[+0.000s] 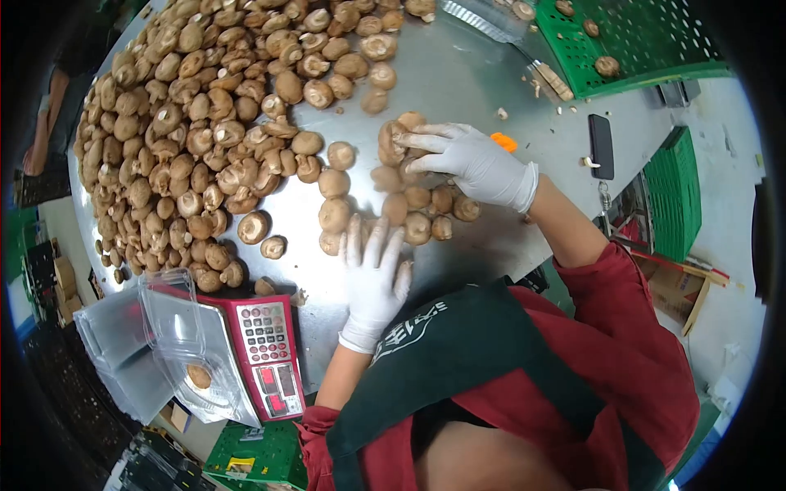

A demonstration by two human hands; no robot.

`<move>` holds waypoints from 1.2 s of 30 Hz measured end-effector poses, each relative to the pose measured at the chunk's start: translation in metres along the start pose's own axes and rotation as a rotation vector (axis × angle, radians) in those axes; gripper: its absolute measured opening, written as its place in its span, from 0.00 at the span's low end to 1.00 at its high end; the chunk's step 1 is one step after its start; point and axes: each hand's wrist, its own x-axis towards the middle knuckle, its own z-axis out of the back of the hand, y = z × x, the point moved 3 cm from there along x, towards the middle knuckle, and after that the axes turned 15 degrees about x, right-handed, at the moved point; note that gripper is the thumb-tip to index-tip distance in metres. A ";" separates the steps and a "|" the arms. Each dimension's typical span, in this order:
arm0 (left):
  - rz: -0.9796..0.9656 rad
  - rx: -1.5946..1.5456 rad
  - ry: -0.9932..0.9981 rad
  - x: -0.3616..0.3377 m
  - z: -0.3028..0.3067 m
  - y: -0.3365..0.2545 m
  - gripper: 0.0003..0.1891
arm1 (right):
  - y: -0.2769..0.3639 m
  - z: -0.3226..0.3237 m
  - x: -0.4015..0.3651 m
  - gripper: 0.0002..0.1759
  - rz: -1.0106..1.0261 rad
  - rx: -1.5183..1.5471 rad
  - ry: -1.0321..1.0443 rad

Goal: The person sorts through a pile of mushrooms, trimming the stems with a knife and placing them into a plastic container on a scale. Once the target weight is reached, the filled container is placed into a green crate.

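Observation:
Several brown shiitake mushrooms [417,228] lie in a loose cluster on the metal table [299,315] between my two hands. My right hand [483,166], in a white glove, reaches in from the right, its fingers and thumb around a mushroom [388,146] at the cluster's upper edge. Part of that mushroom is hidden by the fingers. My left hand [372,282], also gloved, lies palm down with its fingers spread, their tips touching mushrooms at the lower edge. A short column of mushrooms [333,214] stands just left of the left fingertips.
A big mushroom pile [176,139] covers the table's left side. At lower left are a red scale [266,348] and clear plastic boxes [176,327], one mushroom inside. A green crate [639,41], a knife [553,80], an orange piece [504,142] and a phone [601,146] lie rightward.

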 end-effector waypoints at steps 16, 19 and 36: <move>0.279 -0.190 -0.074 -0.023 -0.017 0.045 0.62 | -0.070 0.008 -0.139 0.19 -0.825 0.981 -0.696; 0.303 -0.272 -0.085 -0.014 -0.019 0.043 0.61 | -0.088 0.006 -0.129 0.18 -0.666 1.018 -0.655; 0.311 -0.603 -0.167 0.022 -0.037 0.023 0.36 | -0.084 0.003 0.055 0.24 -0.296 0.935 0.188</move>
